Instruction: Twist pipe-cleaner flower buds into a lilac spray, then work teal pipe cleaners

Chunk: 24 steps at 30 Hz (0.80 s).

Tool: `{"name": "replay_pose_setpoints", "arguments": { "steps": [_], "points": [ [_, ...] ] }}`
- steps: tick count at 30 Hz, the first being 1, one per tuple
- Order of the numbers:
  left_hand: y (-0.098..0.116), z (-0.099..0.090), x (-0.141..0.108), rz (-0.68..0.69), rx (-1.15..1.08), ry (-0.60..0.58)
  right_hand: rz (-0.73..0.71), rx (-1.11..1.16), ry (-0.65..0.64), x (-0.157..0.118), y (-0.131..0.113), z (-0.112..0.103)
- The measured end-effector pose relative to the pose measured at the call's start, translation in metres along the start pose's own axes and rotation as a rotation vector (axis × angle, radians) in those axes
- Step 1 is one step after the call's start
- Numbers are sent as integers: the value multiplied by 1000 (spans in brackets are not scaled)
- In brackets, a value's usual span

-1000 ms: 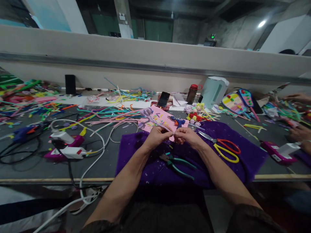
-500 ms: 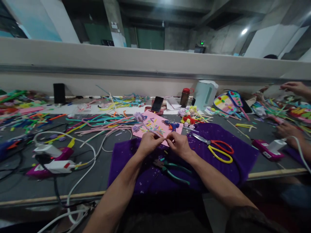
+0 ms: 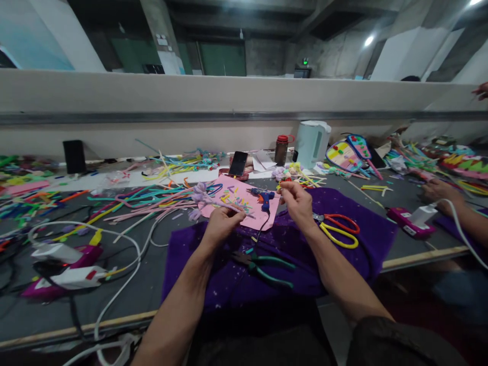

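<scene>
My left hand [image 3: 224, 222] pinches the stem of a fuzzy lilac flower piece [image 3: 201, 197] above the purple cloth [image 3: 221, 292]. Its blossoms lean to the left over a pink sheet [image 3: 267, 221] strewn with small coloured bits. Apart from it, my right hand [image 3: 297, 203] is raised at the sheet's right side, fingers closed together; whatever they may hold is too small to make out. Between the hands lies a blue glue gun [image 3: 266, 198] on the sheet. Green-handled pliers [image 3: 267, 264] rest on the cloth, nearer to me. Red-and-yellow scissors [image 3: 339, 230] lie right of my right wrist.
Pipe cleaners [image 3: 152, 201] spread to the left, near power strips [image 3: 61, 272] with looping white cables. Behind stand a phone [image 3: 238, 163], a brown bottle [image 3: 281, 150] and a pale kettle [image 3: 311, 144]. Another person's hand [image 3: 444, 193] is at the right.
My hands have parted: the right hand has moved up and right, away from the stem, while the left keeps hold of the lilac piece. The camera view has shifted slightly.
</scene>
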<state>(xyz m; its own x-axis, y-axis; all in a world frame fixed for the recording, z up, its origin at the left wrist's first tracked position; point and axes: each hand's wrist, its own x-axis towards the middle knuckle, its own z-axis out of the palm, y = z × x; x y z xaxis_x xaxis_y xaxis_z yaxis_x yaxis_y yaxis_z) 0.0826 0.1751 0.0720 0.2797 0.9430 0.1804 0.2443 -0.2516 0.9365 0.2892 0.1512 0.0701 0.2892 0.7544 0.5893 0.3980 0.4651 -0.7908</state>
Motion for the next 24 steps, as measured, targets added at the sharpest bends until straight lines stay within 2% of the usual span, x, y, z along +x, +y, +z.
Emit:
{"name": "replay_pose_setpoints", "arguments": {
  "steps": [4, 8, 17, 21, 24],
  "points": [
    [2, 2, -2, -2, -31, -25, 259, 286, -87, 11, 4, -6],
    [1, 2, -2, 6, -32, -27, 384, 400, -173, 10, 7, -2],
    [-6, 5, -3, 63, 36, -20, 364, 485, -167, 9, 15, 5],
    [-3, 5, -3, 5, -30, -25, 338, 398, -148, 8, 15, 6],
    [0, 4, -3, -50, -111, -47, 345, 357, -200, 7, 15, 6]
  ]
}}
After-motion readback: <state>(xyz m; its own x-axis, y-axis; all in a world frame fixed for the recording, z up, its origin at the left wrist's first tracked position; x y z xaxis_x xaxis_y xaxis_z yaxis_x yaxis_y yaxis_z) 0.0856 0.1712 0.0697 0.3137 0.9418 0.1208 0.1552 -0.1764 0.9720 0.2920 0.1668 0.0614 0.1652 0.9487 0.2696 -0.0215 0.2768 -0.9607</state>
